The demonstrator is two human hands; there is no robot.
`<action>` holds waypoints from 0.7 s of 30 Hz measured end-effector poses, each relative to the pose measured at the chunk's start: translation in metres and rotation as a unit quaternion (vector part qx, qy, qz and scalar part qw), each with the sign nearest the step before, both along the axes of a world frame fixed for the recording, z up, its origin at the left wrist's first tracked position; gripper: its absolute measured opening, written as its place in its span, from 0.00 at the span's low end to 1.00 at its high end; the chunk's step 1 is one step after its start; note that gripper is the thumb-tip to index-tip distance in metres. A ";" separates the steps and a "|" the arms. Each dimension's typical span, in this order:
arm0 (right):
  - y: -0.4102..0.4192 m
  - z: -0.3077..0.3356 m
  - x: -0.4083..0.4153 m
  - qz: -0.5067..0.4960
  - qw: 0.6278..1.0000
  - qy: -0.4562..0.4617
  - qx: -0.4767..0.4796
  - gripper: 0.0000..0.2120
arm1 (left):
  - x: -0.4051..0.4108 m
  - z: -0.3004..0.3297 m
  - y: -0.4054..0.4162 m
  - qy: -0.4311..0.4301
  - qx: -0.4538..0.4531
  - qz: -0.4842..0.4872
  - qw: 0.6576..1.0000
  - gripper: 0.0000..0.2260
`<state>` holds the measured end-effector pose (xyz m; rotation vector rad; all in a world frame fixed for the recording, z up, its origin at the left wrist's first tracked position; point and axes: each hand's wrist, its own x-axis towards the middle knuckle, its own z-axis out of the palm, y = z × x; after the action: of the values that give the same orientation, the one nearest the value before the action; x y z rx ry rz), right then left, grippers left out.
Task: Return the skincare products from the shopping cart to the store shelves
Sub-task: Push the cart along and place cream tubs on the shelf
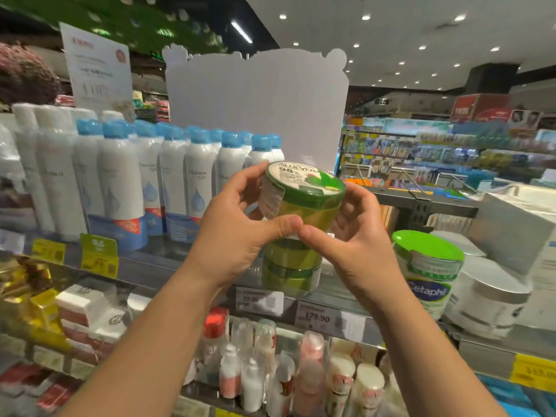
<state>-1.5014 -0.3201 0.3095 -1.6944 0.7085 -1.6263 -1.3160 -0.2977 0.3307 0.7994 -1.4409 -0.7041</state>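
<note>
**Aloe jar held two-handed above shelf stack**

Head view: left hand (231, 233) and right hand (358, 236) both curled round the aloe vera jar (301, 200), one on each side, thumbs meeting at its lower front. Jar axis near vertical, tilted; lid faces up and toward the camera. Directly below the grip: stacked green jars (290, 266) on the shelf (337, 291). Right of grip: Cetaphil tub (428, 272). Left: blue-capped spray bottles (168, 182).

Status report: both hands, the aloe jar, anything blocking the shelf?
Left hand and right hand both grip aloe vera jar. Jar above stacked green jars. Cetaphil tub beside, not blocking.
</note>
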 end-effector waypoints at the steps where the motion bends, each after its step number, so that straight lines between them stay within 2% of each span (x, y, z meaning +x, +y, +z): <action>1: -0.003 0.001 0.001 0.000 1.000 0.005 0.002 0.42 | 0.001 -0.001 -0.004 -0.005 -0.001 0.002 1.000 0.43; 7: -0.013 -0.001 0.000 -0.008 1.000 0.008 0.011 0.41 | 0.016 -0.011 -0.028 -0.043 0.027 -0.031 0.998 0.40; 11: -0.022 0.000 0.001 -0.037 0.998 0.052 0.004 0.35 | 0.015 -0.016 -0.034 -0.069 0.028 -0.009 0.997 0.36; 16: -0.024 -0.003 0.000 -0.076 0.989 0.125 -0.018 0.31 | 0.016 -0.020 -0.040 -0.104 0.026 0.023 0.994 0.38; 21: -0.024 -0.011 -0.004 -0.084 0.984 0.159 -0.008 0.31 | 0.014 -0.026 -0.043 -0.116 0.037 0.020 0.992 0.38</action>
<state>-1.5053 -0.3446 0.2985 -1.9753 1.0186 -1.4870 -1.3019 -0.3407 0.3045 0.9923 -1.6100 -0.6532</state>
